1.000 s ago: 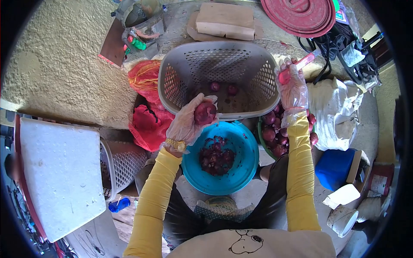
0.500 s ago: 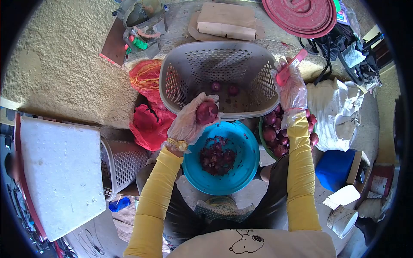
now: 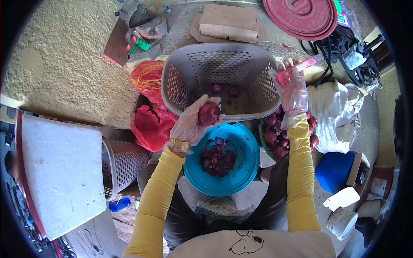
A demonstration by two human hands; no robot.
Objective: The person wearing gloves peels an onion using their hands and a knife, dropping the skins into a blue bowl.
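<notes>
My left hand (image 3: 191, 119), in a clear plastic glove, is closed round a red onion (image 3: 209, 114) above the near rim of the grey basket. In my right hand (image 3: 293, 92), gloved too, is a narrow pink knife (image 3: 297, 71), angled up to the right beside the basket's right rim. Two red onions (image 3: 234, 90) lie on the floor of the grey perforated basket (image 3: 219, 115). Below my hands a blue basin (image 3: 245, 178) holds a heap of onion skins (image 3: 218, 160). Under my right wrist stands a green container of red onions (image 3: 270, 135).
A red mesh sack (image 3: 148, 124) lies left of the basket, and a white sack (image 3: 337, 114) lies to the right. A white foam box lid (image 3: 62, 172) and a second basket (image 3: 127, 165) stand at left. A blue container (image 3: 336, 172) is at right.
The knife has swung from steeply upright to a flatter slant, its pale end now farther right. My right fingers have opened somewhat. My left hand keeps the onion, which has turned slightly.
</notes>
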